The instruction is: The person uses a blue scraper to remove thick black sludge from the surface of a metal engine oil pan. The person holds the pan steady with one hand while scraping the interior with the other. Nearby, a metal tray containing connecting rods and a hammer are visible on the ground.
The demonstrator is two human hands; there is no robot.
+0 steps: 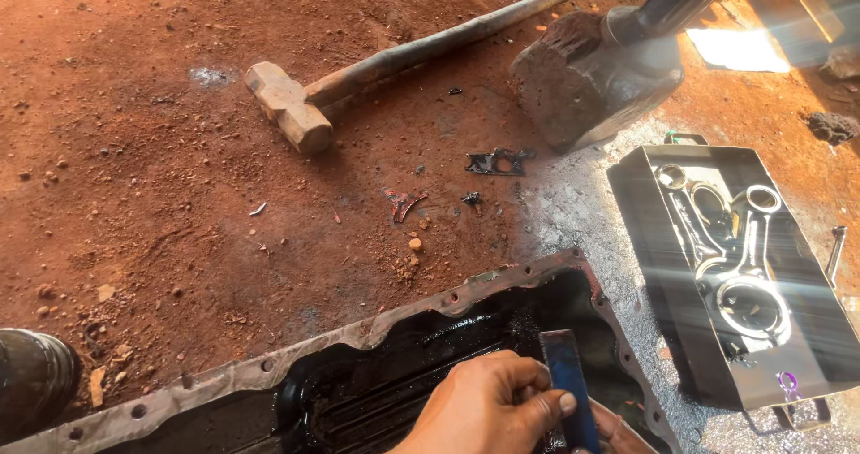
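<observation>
The right hand point(488, 409) had its grip clamped on a flat blue metal scraper point(568, 391), above the black oily pan point(376, 391); the left hand's point(618, 432) grip was hidden behind it.

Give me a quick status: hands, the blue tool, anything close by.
Left hand grips blue flat tool over oily black pan. Right hand barely visible below the tool, grip unclear. Sledgehammer and tray of connecting rods lie apart.

Red dirt floor point(134, 176), bearing a rusty long-handled sledgehammer point(296, 104); right of it, a dark stone block point(582, 82) and black rectangular metal tray point(717, 275); below it, an oily black sump pan point(376, 364).
</observation>
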